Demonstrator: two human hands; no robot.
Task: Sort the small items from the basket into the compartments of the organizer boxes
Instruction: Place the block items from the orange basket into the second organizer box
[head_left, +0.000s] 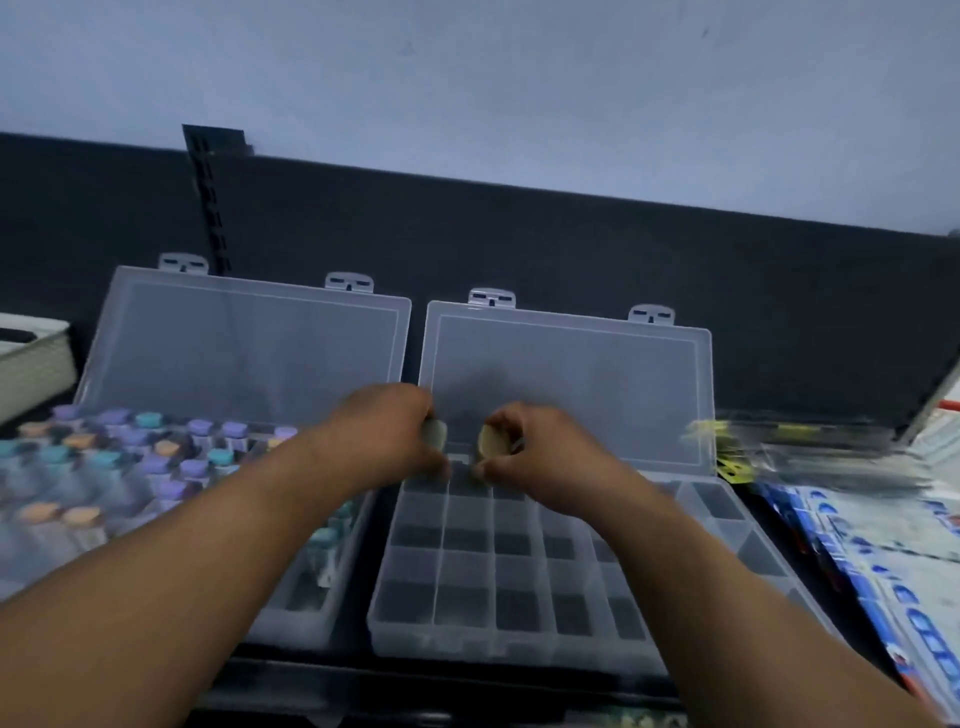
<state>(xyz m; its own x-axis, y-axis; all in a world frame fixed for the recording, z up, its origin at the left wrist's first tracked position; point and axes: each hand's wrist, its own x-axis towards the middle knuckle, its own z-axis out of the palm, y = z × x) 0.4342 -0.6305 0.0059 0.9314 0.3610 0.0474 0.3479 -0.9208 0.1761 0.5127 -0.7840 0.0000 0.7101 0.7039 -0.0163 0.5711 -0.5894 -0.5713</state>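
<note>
Two clear organizer boxes lie open side by side, lids leaning back. The left box (291, 608) is mostly filled with small vials capped in purple, teal and orange (156, 457). The right box (467, 623) shows bare compartments. Over the far left corner of the right box, my left hand (395, 431) grips a small pale item (435, 434), and my right hand (524, 447) grips a small tan round item (491, 441). Both hands hover close together above the back row. The picture is blurred, so what the items are is unclear. No basket is in view.
A dark panel (519, 249) and a pale wall rise behind the boxes. Blue and white packets (857, 545) lie to the right, with yellow-black strips (732, 457) beyond them. A pale object (31, 358) sits at the far left.
</note>
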